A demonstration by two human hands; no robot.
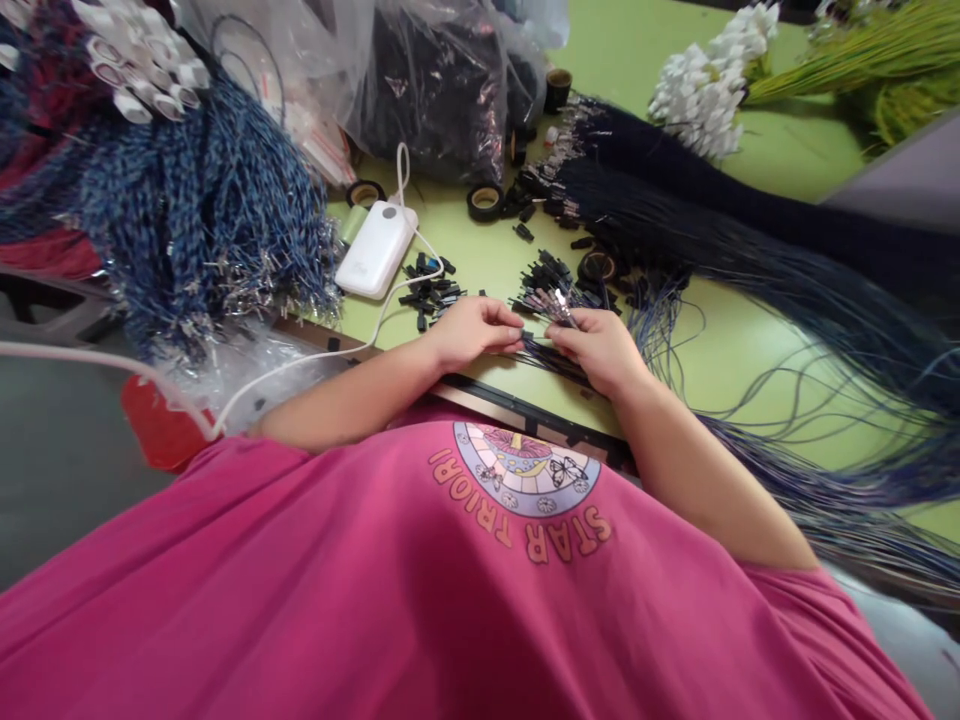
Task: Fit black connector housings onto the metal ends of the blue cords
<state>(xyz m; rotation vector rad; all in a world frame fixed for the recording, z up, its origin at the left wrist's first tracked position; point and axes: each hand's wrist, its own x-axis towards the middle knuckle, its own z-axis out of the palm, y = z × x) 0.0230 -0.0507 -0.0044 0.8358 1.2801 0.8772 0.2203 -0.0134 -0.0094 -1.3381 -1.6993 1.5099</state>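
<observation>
My left hand [474, 330] and my right hand [598, 345] meet at the near edge of a green table [720, 340]. Both are closed in a pinch around a small bundle of thin dark blue wires [546, 350] with metal terminal tips [551, 300]. The left fingers pinch the wires from the left, the right fingers hold the tipped ends. A small pile of black plastic connector housings [429, 285] lies just beyond my left hand.
A white power bank [376, 248] with a white cable lies at left centre. Twisted blue wire bundles [202, 210] are heaped at left, long dark blue wires [787, 270] at right. Black tape rolls [485, 201], plastic bags and white connectors [705, 90] sit further back.
</observation>
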